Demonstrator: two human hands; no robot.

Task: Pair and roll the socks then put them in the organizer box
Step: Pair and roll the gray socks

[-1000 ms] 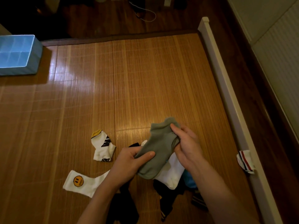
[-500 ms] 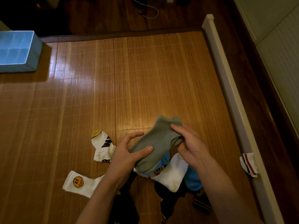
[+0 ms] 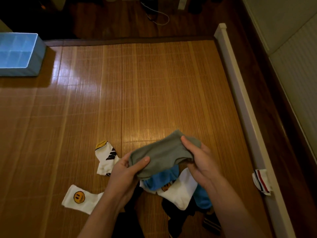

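Your left hand and right hand hold a grey sock stretched between them above the bamboo mat, toward 6 o'clock in the head view. The left grip pinches the sock's lower end, thumb on top and fingers curled beneath. The right grip closes round the upper end, thumb pressed across the fabric. Whether the grey piece is one sock or two layered together cannot be told. Directly under it lies a heap: a blue sock on a white sock, with dark socks spilling toward the bottom edge. At 9 o'clock from your left hand lies a white sock with a yellow toe. At 7 o'clock from it lies a white sock with a smiley face, partly under your forearm. A striped sock hangs over the white rail at 3 o'clock from your right hand. The blue organizer box stands on the mat's far corner at 10 o'clock, well apart from the socks.
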